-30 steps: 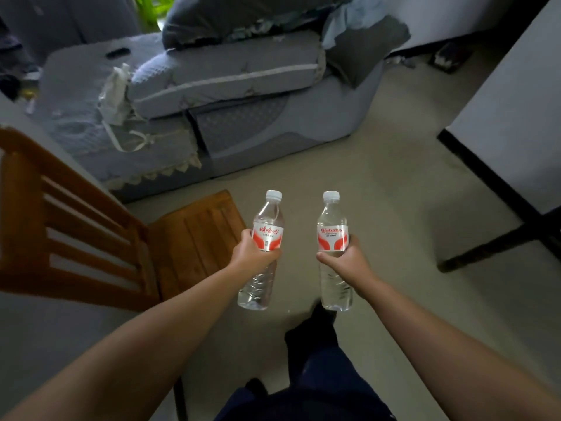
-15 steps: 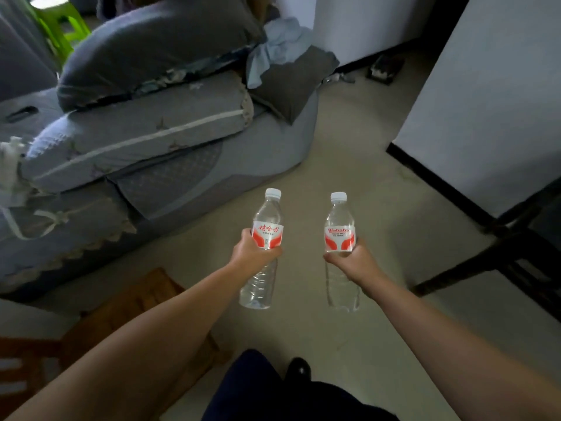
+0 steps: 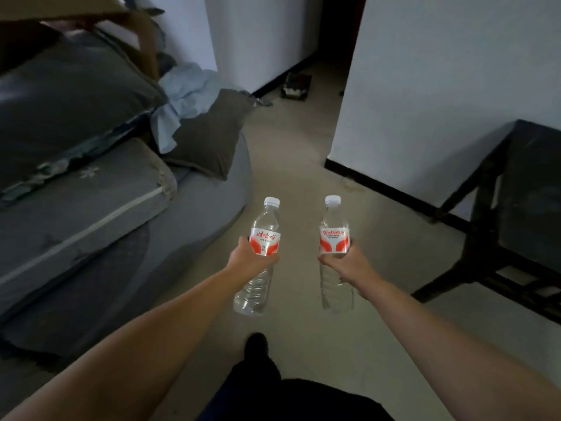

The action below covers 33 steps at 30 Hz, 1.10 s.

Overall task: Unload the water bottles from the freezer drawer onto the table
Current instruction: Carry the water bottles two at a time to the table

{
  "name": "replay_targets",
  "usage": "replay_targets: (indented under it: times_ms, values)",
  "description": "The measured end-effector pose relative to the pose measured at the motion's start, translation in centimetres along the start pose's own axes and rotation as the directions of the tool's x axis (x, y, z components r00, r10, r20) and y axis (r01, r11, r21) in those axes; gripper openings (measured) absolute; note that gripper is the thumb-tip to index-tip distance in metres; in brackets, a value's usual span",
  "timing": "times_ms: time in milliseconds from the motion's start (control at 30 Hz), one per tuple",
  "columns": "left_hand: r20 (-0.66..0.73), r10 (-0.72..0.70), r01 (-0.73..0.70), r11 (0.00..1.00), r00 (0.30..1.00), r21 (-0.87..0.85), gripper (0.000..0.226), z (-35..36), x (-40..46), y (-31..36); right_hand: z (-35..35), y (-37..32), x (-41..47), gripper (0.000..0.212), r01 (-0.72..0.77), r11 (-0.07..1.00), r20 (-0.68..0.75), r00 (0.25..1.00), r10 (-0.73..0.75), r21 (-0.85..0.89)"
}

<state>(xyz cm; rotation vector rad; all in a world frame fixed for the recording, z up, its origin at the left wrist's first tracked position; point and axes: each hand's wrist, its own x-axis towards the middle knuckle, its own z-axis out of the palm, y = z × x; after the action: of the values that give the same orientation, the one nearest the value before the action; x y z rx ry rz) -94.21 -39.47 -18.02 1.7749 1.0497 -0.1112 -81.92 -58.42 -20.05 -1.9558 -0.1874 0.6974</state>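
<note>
Out in front of the person, at the middle of the head view, both arms reach forward over the pale floor [image 3: 303, 183], each with a clear water bottle held upright and clear of any support. At about 9 o'clock of the pair, the left hand [image 3: 247, 259] is wrapped round the left bottle [image 3: 258, 253] just under its red-and-white label, the bottle leaning slightly with its white cap toward 1 o'clock and its ribbed lower half hanging below the fist. At 3 o'clock of it, near but apart, the right hand [image 3: 346, 262] is clamped on the right bottle [image 3: 334, 241], fingers curled round the body just beneath the label, the bottle close to vertical with its cap at 12 o'clock. The two bottles do not touch. Off toward 9 and 10 o'clock lies a grey sofa [image 3: 91, 232] piled with dark cushions [image 3: 69, 95] and a light blue cloth [image 3: 188, 95]. Toward 3 o'clock stands a dark wooden surface [image 3: 534, 189] on dark legs, set against a white wall [image 3: 440, 86] with a black skirting line. At 12 o'clock a dark doorway [image 3: 337, 28] opens between two white walls, with a small dark object on the floor before it, too blurred to tell. At 6 o'clock a dark shoe [image 3: 256, 347] and dark trouser leg [image 3: 303, 399] show.
</note>
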Motion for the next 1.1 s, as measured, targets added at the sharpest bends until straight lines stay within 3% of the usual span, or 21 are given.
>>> replay_targets:
  times_ms: [233,400,500,633,767,900,1033,1100]
  values:
    - [0.097,0.076,-0.087,0.99,0.992,0.108,0.063,-2.6,9.8,6.5,0.7,-5.0,6.0,0.028,-0.037,0.992,-0.096,0.994,0.048,0.118]
    - [0.208,0.079,-0.11,0.984,0.975,0.142,0.067,-0.5,14.4,10.4,-1.3,-4.9,9.8,0.032,-0.094,0.979,-0.143,0.982,0.121,0.183]
    - [0.277,0.108,-0.161,0.971,0.955,0.176,0.052,1.8,17.2,13.2,-3.6,-3.7,13.1,0.039,-0.145,0.959,-0.196,0.961,0.195,0.245]
    - [0.35,0.141,-0.227,0.95,0.926,0.216,0.068,6.5,23.0,18.8,-8.8,-2.2,19.4,0.055,-0.17,0.947,-0.236,0.942,0.237,0.272]
    - [0.345,0.171,-0.255,0.943,0.923,0.216,0.077,10.7,27.7,25.0,-14.6,-2.4,24.4,0.057,-0.191,0.94,-0.265,0.926,0.268,0.281]
    - [0.323,0.206,-0.269,0.949,0.924,0.164,0.063,15.1,30.5,32.0,-21.6,-2.9,29.2,0.071,-0.149,0.949,-0.292,0.928,0.231,0.277]
    - [0.399,0.204,-0.272,0.954,0.894,0.123,0.059,20.0,32.7,36.9,-26.5,-3.1,31.4,0.052,-0.145,0.947,-0.354,0.902,0.245,0.287]
    - [0.441,0.202,-0.282,0.951,0.875,0.123,0.061,22.5,33.7,39.1,-28.5,-2.9,32.2,0.052,-0.165,0.928,-0.363,0.886,0.289,0.335]
